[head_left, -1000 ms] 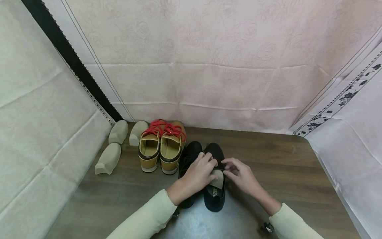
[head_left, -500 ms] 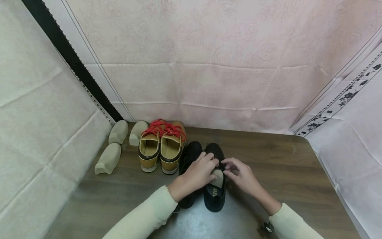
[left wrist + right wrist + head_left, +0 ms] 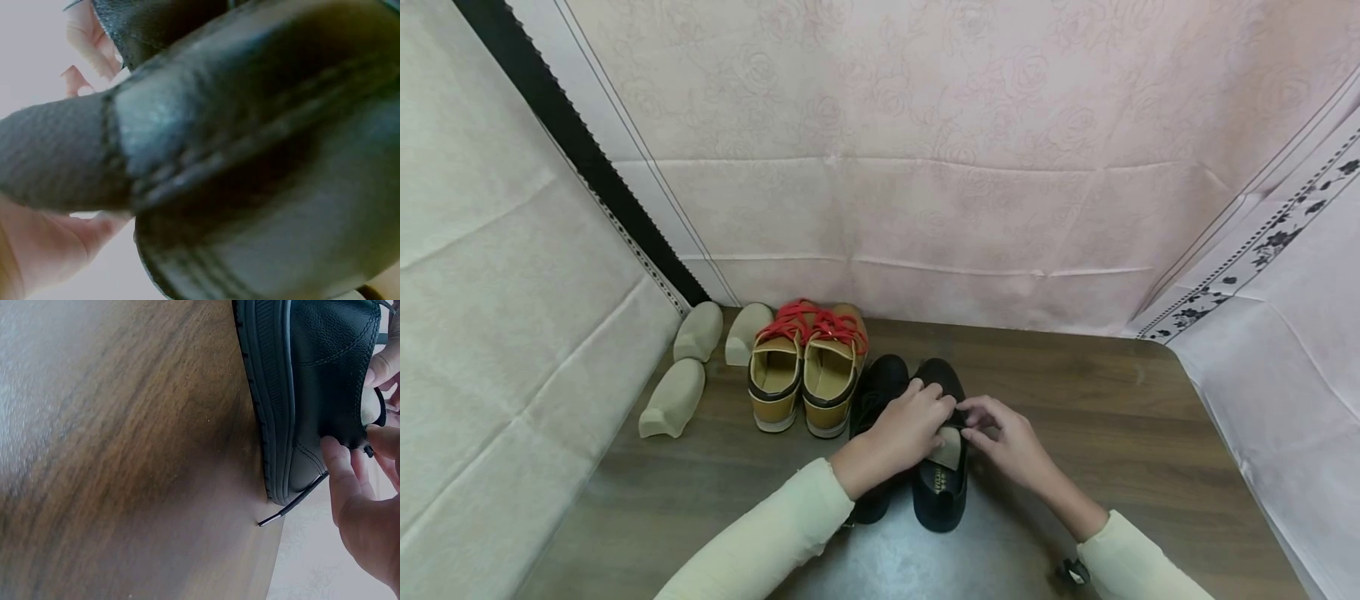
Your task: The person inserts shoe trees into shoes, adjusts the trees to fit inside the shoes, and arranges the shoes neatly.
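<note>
Two black leather lace-up shoes stand side by side on the wooden floor, toes toward the wall. Over the right-hand black shoe [image 3: 940, 510], my left hand [image 3: 910, 427] bends its fingers at the lacing edge; what its fingertips pinch there is partly hidden. My right hand [image 3: 1006, 440] pinches the opposite edge of the same shoe between thumb and forefinger. A pale piece [image 3: 946, 450] shows in the shoe's opening. One black shoelace [image 3: 294, 505] hangs past the sole in the right wrist view. Beneath my left wrist lies the other black shoe [image 3: 882, 379], partly covered.
Tan shoes with red laces [image 3: 831, 375] stand just left of the black pair. Several cream shoe-shaped inserts [image 3: 673, 396] lie farther left. A pale patterned cloth wall [image 3: 955, 217] rises behind. A small black object [image 3: 1072, 572] shows at my right sleeve.
My left hand has shifted slightly to the right over the black shoe, closer to the right hand. The right hand and the shoes stay where they were.
</note>
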Motion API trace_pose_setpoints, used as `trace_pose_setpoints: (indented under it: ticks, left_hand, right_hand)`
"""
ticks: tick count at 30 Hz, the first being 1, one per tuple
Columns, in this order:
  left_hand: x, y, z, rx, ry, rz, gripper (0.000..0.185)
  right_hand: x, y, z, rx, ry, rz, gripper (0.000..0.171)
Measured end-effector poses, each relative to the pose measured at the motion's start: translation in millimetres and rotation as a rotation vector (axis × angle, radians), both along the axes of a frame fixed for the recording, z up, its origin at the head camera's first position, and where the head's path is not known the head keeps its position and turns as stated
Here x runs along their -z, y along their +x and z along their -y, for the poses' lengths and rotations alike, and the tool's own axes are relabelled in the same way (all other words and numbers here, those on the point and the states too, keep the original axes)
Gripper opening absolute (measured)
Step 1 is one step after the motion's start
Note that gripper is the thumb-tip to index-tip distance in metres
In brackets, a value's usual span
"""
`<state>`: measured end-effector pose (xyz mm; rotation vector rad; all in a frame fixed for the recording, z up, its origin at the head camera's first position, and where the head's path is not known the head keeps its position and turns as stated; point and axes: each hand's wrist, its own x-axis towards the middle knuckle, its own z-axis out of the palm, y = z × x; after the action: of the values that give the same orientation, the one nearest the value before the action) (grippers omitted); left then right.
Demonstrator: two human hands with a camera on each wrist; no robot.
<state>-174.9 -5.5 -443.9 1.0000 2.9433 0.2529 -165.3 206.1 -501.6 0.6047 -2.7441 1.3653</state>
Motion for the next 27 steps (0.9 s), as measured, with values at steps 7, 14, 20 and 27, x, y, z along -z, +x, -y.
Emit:
trace_pose_setpoints:
  ticks: [7,14,20,27]
  left_hand:
    - [6.6,0.7,1,-0.006,0.013,-0.052,0.043]
    - [12.6,1.2,2,-0.007,0.046,-0.08,0.041]
    - [15.8,1.8,4,-0.007,0.084,-0.092,0.037]
    - [19.3,-1.8,4,-0.015,0.129,-0.086,0.034]
  right_hand:
    - [-0.2,0.5,0,0.004,0.002,0.006,0.038]
    - [0.5,0.1,0,0.002,-0.012,0.008,0.038]
    - [0.5,0.7,0,0.011,-0.017,0.018,0.038]
    - [1.2,1.1,0,0.017,-0.02,0.025,0.039]
